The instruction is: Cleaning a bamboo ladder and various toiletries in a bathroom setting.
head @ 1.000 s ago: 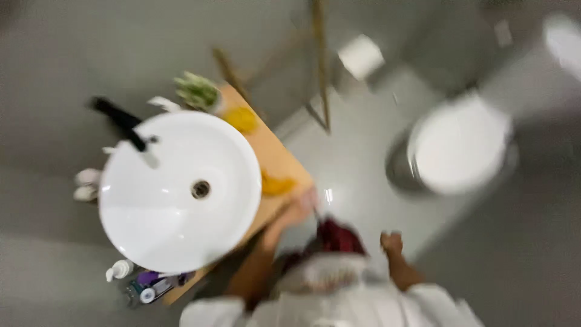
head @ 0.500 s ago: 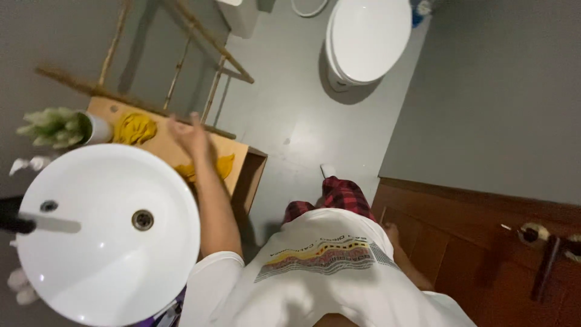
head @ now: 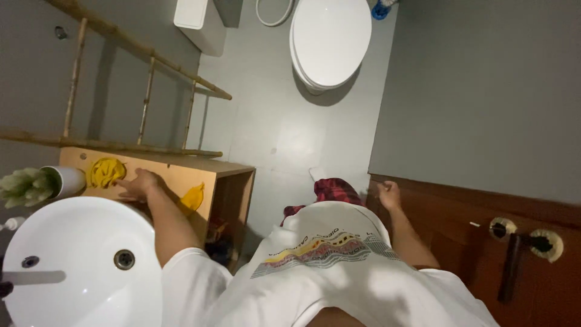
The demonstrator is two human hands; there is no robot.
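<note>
Left hand (head: 140,183) flat on the wooden surface (head: 175,175), fingers spread and empty, fingertips pointing at the crumpled yellow cloth (head: 106,172) just beyond them, toward the wall; contact too close to call. Right hand (head: 388,195) loosely curled, empty, hanging by the brown door (head: 460,224), well apart. Left is nearer. Second yellow piece (head: 192,197) lies beside the left wrist. White basin (head: 72,266) below; potted plant (head: 36,183) past the cloth.

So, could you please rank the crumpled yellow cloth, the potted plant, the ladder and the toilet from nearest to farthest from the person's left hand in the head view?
From the left hand:
1. Crumpled yellow cloth, at its fingertips on the wooden counter.
2. Potted plant, at the counter's far end.
3. Bamboo ladder, against the wall.
4. Toilet, across the floor.
</note>
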